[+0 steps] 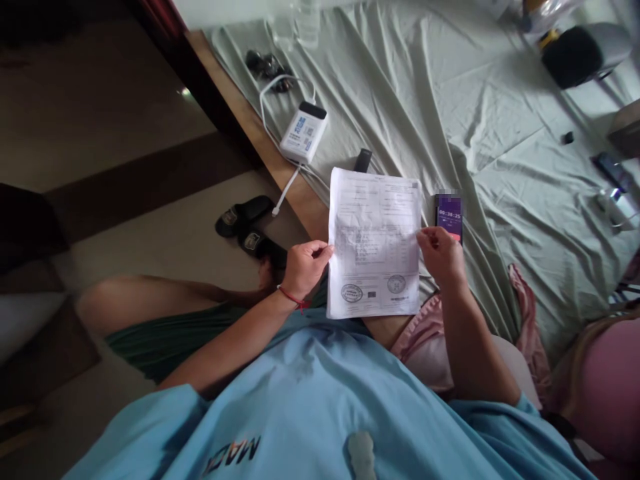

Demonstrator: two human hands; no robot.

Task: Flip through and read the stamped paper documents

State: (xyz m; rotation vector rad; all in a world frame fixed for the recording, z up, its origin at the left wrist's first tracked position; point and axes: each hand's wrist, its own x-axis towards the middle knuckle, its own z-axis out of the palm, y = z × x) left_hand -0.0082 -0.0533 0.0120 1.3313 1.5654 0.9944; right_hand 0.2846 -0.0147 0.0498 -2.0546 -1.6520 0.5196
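The stamped paper form (374, 240) hangs over the lap at the bed's near edge. The left hand (303, 265) and right hand (440, 253) pinch its side edges with closed fingertips. A grip that light could let it sag, crease or slip. The phone (449, 217) just beyond might get knocked.

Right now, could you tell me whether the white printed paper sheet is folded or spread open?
Spread open: the white printed paper sheet shows its whole page, left hand and right hand pinching opposite edges.
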